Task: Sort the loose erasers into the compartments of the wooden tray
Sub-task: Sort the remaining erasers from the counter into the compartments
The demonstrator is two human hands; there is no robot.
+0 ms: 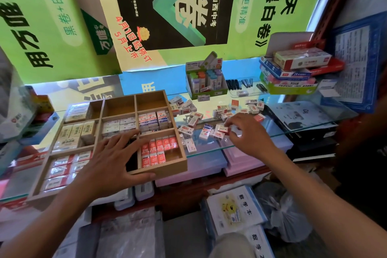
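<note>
Erasers in white, red and blue paper sleeves (219, 115) lie scattered loose across the glass shelf (303, 123), most of them in a rough heap just to the right of the compartmented light-wood tray (165, 168). The tray sits on the same glass and already holds sorted rows: red-and-white sleeves marked 2B (159, 150) in the near right compartment, cream-coloured blocks (76, 131) toward the left, white sleeves with grey print (118, 124) in the middle, and red-and-blue banded ones (154, 120) just behind the 2B lot. The two far compartments at the back (bare wood floors showing) hold nothing visible. The left hand (113, 161) lies flat over the middle of the tray, fingers spread wide and straight, thumb reaching along the near front wall; it grips nothing. The right hand (249, 132) hovers at the near edge of the loose pile with fingers curled down, its fingertips pinching a small white eraser with a red end (227, 130). Behind the pile stands a green cardboard display box of pastel-capped correction tapes (206, 81), and to its right a tilted stack of flat red, blue and green stationery boxes (293, 73).
</note>
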